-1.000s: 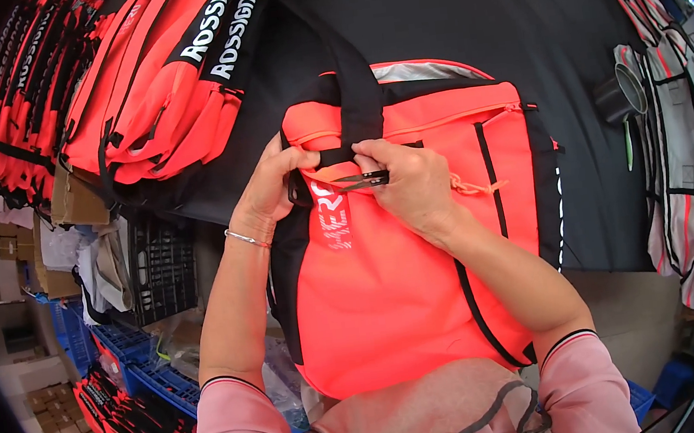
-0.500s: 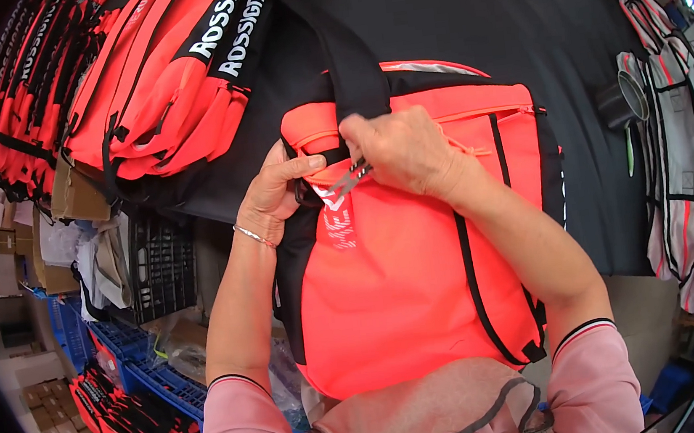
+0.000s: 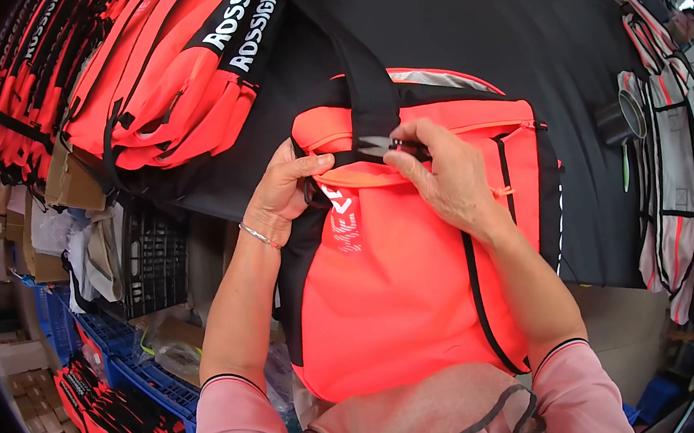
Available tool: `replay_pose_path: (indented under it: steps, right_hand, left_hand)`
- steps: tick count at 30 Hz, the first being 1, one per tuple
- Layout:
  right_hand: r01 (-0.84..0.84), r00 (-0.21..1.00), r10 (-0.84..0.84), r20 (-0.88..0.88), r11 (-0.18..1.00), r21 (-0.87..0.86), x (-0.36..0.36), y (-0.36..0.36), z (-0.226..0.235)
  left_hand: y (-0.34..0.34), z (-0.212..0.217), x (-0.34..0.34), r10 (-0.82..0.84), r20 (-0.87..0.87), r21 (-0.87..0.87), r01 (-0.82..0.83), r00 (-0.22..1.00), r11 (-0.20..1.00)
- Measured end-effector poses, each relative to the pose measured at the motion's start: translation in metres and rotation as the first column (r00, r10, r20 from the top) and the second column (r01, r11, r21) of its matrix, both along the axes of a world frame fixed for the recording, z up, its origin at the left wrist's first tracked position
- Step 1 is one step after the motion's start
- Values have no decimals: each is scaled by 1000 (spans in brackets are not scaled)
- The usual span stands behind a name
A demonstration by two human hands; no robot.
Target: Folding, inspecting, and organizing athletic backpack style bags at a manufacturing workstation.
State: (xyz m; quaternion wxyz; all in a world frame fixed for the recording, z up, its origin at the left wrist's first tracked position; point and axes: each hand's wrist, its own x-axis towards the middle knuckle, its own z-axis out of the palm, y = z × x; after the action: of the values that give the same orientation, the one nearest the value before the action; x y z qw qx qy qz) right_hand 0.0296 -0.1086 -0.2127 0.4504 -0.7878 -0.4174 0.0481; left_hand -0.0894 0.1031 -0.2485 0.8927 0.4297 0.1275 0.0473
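Note:
A neon-red bag (image 3: 398,296) with black edging and a white print lies in front of me. My left hand (image 3: 278,191) pinches the bag's edge beside its zipped opening, thumb on top and fingers hidden beneath. In my right hand (image 3: 460,177) is a pair of thread snips (image 3: 376,143), the fingers closed round its dark handle. The two pointed blades face left and stand apart, just at the foot of the wide black strap (image 3: 365,79). Whether a thread lies between the blades is too small to tell. An orange zipper pull (image 3: 502,192) hangs right of my right hand.
The bag rests on a black-covered table (image 3: 462,27). Stacked red bags (image 3: 173,91) stand at the far left. A dark cup-like cylinder (image 3: 620,118) and grey bags (image 3: 677,173) lie at the right. Below left are a black crate (image 3: 149,263) and blue crates (image 3: 138,365).
The snips have swung from pointing down-left to pointing left, and sit higher and further right. My right hand has turned and shifted right; the left still holds the bag's edge.

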Motion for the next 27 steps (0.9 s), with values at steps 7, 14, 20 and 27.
replay_pose_path:
  steps: [7, 14, 20, 27]
  right_hand:
    - [21, 997, -27, 76, 997, 77, -11, -3, -15]
    - [14, 1000, -12, -18, 996, 86, -13, 2, -11]
    - [-88, 927, 172, -334, 964, 252, -5, 3, -3]
    - [-129, 991, 121, 53, 973, 193, -6, 40, 1]
  left_hand:
    - [1, -9, 1, -11, 54, -48, 13, 998, 999]
    - [6, -15, -3, -60, 64, -89, 65, 996, 994]
    - [2, -18, -2, 46, 56, -56, -43, 997, 997]
    - [-1, -27, -2, 87, 135, -108, -73, 987, 991]
